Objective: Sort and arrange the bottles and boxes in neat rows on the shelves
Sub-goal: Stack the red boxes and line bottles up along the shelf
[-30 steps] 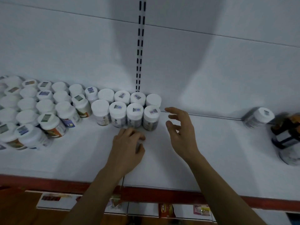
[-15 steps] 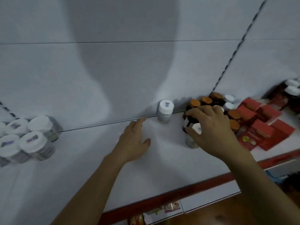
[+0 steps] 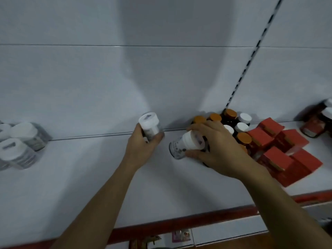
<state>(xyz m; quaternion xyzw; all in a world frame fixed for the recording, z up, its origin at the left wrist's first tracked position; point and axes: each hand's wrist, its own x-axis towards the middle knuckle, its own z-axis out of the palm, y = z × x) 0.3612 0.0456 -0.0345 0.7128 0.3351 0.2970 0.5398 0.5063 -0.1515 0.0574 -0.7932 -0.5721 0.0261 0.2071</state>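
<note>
My left hand (image 3: pixel 142 146) grips a white-capped bottle (image 3: pixel 149 124) that stands near the back wall of the white shelf (image 3: pixel 89 186). My right hand (image 3: pixel 215 150) holds a second white-capped bottle (image 3: pixel 186 143), tilted with its cap toward the right. Behind my right hand stands a cluster of dark bottles with orange caps (image 3: pixel 230 114) and white caps (image 3: pixel 244 118). More white-capped bottles (image 3: pixel 21 141) stand at the far left of the shelf.
Several red boxes (image 3: pixel 287 151) lie in a loose pile right of the dark bottles. Dark bottles (image 3: pixel 319 121) stand at the far right. The shelf's red front edge (image 3: pixel 179 223) runs along the bottom. A slotted upright (image 3: pixel 251 56) runs up the back wall.
The view has swung right along the shelf. My left hand, flat on the shelf half a second ago, now grips the lone bottle. My right hand has tilted up a bottle from the cluster.
</note>
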